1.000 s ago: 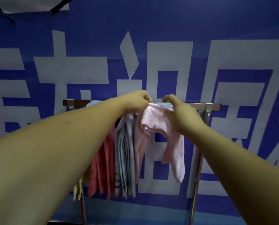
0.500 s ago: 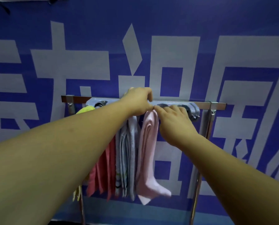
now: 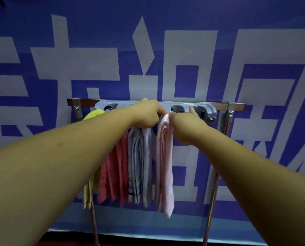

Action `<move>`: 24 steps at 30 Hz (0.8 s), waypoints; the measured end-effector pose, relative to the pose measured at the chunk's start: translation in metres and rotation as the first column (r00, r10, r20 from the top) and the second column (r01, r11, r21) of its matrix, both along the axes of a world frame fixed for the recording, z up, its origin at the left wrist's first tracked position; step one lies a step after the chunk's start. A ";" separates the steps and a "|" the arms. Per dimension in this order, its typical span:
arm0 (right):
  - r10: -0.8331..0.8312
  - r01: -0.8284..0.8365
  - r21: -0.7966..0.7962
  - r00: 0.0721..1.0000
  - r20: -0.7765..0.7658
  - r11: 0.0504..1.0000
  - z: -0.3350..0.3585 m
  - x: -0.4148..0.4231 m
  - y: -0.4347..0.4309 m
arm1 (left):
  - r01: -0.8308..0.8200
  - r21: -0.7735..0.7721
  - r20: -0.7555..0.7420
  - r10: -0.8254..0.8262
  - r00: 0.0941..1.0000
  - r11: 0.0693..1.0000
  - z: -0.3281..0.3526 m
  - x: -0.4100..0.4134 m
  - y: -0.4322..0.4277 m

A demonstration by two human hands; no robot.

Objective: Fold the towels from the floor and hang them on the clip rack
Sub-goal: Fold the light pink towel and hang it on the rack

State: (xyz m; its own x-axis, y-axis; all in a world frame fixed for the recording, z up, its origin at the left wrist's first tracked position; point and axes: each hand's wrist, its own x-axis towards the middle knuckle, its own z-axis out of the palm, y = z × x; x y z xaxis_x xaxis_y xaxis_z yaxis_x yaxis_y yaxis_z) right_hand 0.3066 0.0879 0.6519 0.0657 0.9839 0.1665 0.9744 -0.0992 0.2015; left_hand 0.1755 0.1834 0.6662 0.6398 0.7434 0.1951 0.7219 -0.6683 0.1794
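A grey clip rack (image 3: 204, 107) is fixed to a metal bar on a stand. From it hang a yellow towel (image 3: 93, 113), a red towel (image 3: 115, 174) and a grey striped towel (image 3: 141, 166). A folded light pink towel (image 3: 165, 166) hangs straight down right of them. My left hand (image 3: 148, 113) and my right hand (image 3: 185, 125) meet at the pink towel's top edge just under the rack, and both pinch it there. The clip behind my hands is hidden.
The stand's two metal legs (image 3: 210, 201) run down to the floor. A blue banner (image 3: 166, 50) with large white characters fills the wall behind. Two clips (image 3: 197, 108) at the rack's right end hold nothing.
The pink towel went from bunched over the bar to hanging straight and folded. Both hands closed in together at its top edge, and its swinging lower end has settled.
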 end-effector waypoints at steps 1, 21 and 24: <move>0.009 -0.009 0.004 1.000 0.006 1.000 -0.001 0.000 0.002 | -0.008 -0.005 -0.003 0.008 1.000 1.000 -0.001 0.000 0.001; -0.169 0.189 0.078 0.963 -0.210 0.979 0.019 0.005 -0.137 | -0.194 0.165 -0.108 0.213 0.971 0.967 0.028 -0.086 -0.131; -0.194 0.210 0.085 0.967 -0.165 0.974 0.019 -0.010 -0.185 | -0.172 0.179 -0.109 0.194 0.975 0.969 0.027 -0.099 -0.179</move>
State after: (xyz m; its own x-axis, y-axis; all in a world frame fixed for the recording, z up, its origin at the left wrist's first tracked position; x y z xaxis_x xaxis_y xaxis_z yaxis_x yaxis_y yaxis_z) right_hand 0.2961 -0.0967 0.6714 0.2937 0.9261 0.2368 0.9507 -0.3089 0.0286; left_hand 0.0764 0.0047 0.6934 0.5231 0.8135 0.2542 0.8442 -0.5355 -0.0235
